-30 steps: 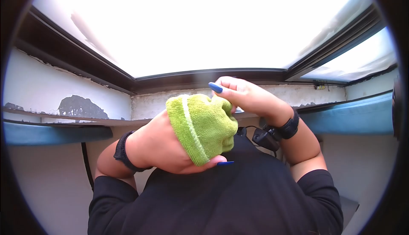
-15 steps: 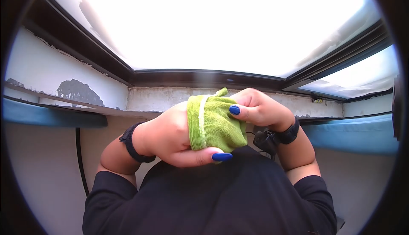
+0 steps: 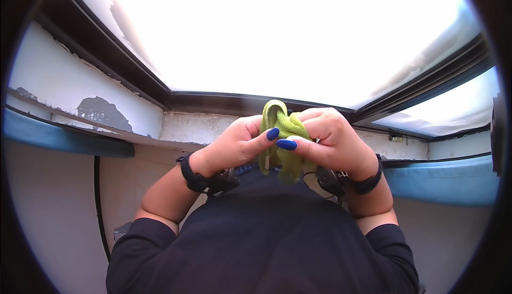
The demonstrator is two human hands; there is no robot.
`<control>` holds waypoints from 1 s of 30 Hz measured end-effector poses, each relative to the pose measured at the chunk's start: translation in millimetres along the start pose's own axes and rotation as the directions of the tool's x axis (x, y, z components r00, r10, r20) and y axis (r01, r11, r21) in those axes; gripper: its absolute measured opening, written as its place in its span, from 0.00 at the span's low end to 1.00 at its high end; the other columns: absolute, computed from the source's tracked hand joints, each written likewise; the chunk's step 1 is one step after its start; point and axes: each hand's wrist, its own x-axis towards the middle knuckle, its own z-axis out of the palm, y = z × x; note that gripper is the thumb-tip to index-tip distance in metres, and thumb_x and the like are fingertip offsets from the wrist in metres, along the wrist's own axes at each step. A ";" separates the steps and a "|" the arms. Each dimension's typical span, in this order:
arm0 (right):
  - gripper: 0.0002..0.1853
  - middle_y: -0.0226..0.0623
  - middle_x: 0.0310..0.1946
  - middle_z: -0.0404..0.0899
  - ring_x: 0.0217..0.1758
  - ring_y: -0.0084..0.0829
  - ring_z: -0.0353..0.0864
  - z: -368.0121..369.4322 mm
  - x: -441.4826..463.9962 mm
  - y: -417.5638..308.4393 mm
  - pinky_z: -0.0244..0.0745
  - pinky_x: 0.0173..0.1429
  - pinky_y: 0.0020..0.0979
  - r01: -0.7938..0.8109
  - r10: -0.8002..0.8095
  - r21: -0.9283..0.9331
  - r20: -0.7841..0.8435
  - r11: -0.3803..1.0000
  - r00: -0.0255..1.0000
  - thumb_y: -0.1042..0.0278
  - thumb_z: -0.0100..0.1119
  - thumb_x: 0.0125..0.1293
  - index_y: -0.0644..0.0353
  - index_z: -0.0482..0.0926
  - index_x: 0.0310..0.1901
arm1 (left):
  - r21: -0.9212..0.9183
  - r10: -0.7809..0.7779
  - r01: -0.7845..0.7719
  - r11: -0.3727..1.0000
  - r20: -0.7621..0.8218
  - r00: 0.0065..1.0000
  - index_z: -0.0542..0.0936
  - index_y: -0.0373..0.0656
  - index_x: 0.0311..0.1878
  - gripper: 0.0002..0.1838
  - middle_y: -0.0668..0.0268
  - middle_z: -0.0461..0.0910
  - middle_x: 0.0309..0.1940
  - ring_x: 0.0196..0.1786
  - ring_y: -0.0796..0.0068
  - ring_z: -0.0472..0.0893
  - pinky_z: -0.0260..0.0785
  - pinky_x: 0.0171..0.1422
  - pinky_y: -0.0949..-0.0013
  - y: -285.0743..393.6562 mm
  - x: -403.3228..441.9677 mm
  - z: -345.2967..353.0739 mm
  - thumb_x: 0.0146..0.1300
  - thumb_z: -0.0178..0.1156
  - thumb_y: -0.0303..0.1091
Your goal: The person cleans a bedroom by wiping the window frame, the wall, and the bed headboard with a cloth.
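A green cloth (image 3: pixel 288 123) with a ribbed texture hangs bunched between my two hands, in front of my chest. My left hand (image 3: pixel 242 140) pinches its left side, with the thumb pressed on the front. On the other side my right hand (image 3: pixel 332 139) grips the fabric, its thumb beside the left thumb. The upper part of the cloth folds over in a loop, and a loose end dangles below the thumbs. Both hands are closed; most of the fingers behind the cloth are hidden.
Behind my hands runs a worn white window ledge (image 3: pixel 194 128) under a dark window frame (image 3: pixel 224 102). Blue padded edges (image 3: pixel 69 136) lie at left and right. Black straps with small devices circle both wrists. A black cable (image 3: pixel 100 203) hangs on the left.
My left hand has come out from under the cloth, which was stretched over its fingers. It now pinches the cloth's left side, and the cloth is bunched between both hands.
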 end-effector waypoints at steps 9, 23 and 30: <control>0.20 0.37 0.11 0.61 0.16 0.38 0.63 -10.2 -9.7 8.7 0.59 0.22 0.34 0.018 0.003 -0.484 0.041 0.875 0.999 0.64 0.59 0.58 0.63 0.65 0.14 | 0.623 0.331 -0.089 0.777 -0.285 0.899 0.77 0.34 0.39 0.19 0.68 0.75 0.21 0.25 0.82 0.71 0.66 0.31 0.78 -1.9 -12.2 -26.4 0.66 0.52 0.44; 0.19 0.24 0.13 0.67 0.18 0.13 0.62 -23.1 -0.4 18.9 0.60 0.22 0.21 -0.207 0.156 0.186 0.254 0.960 0.954 0.59 0.54 0.65 0.65 0.75 0.21 | 0.573 0.356 -0.055 0.817 -0.426 0.832 0.76 0.34 0.30 0.18 0.66 0.77 0.25 0.27 0.80 0.75 0.69 0.35 0.77 -1.1 -5.0 -32.2 0.69 0.48 0.39; 0.19 0.33 0.21 0.76 0.23 0.19 0.73 -27.1 -3.4 13.2 0.66 0.27 0.21 0.128 0.001 0.313 -0.380 0.941 0.925 0.61 0.47 0.69 0.69 0.78 0.27 | 0.701 0.333 -0.108 0.705 -0.193 0.923 0.76 0.37 0.23 0.13 0.62 0.73 0.16 0.19 0.71 0.72 0.65 0.26 0.72 21.0 -7.4 -32.0 0.60 0.57 0.35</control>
